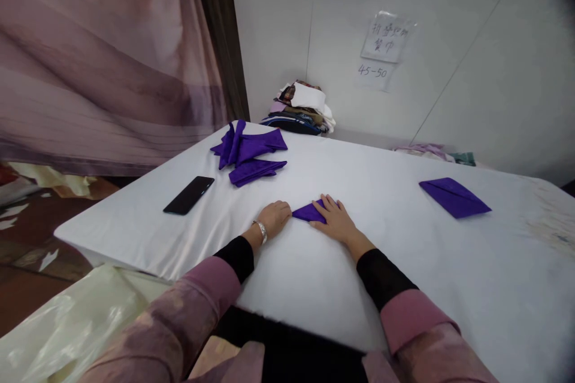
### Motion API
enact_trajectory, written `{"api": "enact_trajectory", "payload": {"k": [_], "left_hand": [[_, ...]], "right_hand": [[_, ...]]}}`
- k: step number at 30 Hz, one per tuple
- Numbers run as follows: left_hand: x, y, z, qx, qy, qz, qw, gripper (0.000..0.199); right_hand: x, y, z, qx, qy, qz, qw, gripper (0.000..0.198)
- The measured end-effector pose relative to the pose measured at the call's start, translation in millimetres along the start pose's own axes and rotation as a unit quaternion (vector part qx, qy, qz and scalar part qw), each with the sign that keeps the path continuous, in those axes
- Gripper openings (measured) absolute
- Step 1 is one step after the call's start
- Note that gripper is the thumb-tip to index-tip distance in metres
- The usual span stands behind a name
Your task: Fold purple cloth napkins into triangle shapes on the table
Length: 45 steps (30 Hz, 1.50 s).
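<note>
A small folded purple napkin (307, 212) lies on the white-covered table in front of me, with a pointed end toward the left. My left hand (275, 218), wearing a silver bracelet, is closed at that pointed tip, its fingers bunched together. On the napkin's right part my right hand (336, 221) lies flat with fingers spread, hiding much of the cloth there. Farther right, a folded purple napkin (454, 197) rests flat, apart from both hands. Toward the back left, several purple napkins (251, 148) sit in a loose heap.
The white tablecloth (377, 287) has wrinkles on its left side. A black phone (189, 195) lies near the left edge. Behind the table are a stack of folded cloths (302, 109) and a wall with handwritten signs (385, 38). A pink curtain (103, 60) hangs at left.
</note>
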State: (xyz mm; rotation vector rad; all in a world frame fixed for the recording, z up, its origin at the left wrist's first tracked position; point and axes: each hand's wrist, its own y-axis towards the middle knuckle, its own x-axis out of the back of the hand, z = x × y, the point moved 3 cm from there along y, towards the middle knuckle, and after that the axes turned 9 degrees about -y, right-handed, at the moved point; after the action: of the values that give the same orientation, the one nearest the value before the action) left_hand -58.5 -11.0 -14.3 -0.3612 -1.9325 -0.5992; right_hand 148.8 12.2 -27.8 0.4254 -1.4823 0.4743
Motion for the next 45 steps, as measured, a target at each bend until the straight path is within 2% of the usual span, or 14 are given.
{"api": "enact_trajectory", "payload": {"k": [5,9,12,15,19,26,30,38,45], "left_hand": [[5,7,-1,0.029,-0.022,-0.028,0.999,0.019],[-3,36,-28,0.034,-0.068,-0.059,0.995,0.036],[-22,59,-50,0.026,-0.089,-0.007,0.996,0.052],[-41,68,-59,0.035,-0.1,0.064,0.992,0.064],[-53,67,-53,0.056,-0.087,0.074,0.992,0.072],[-56,69,-50,0.088,-0.08,0.077,0.99,0.078],[-55,70,-52,0.105,-0.089,0.089,0.987,0.081],[-61,74,-48,0.113,-0.063,0.114,0.985,0.082],[-58,81,-42,0.125,-0.098,0.122,0.98,0.07]], "right_hand": [[-2,0,-1,0.004,0.001,-0.001,1.0,0.069],[-2,0,0,0.004,-0.001,-0.013,1.0,0.068],[-4,1,1,0.004,-0.004,-0.025,1.0,0.068],[-6,2,1,-0.005,0.0,-0.02,1.0,0.072],[-6,2,1,-0.005,0.003,-0.01,1.0,0.075],[-1,1,0,0.004,0.021,0.005,1.0,0.082],[-3,-6,-2,-0.006,0.024,-0.022,0.999,0.081],[-9,-48,-21,-0.015,0.009,-0.017,1.0,0.082],[-2,-87,-34,-0.049,0.047,0.005,0.998,0.07]]}}
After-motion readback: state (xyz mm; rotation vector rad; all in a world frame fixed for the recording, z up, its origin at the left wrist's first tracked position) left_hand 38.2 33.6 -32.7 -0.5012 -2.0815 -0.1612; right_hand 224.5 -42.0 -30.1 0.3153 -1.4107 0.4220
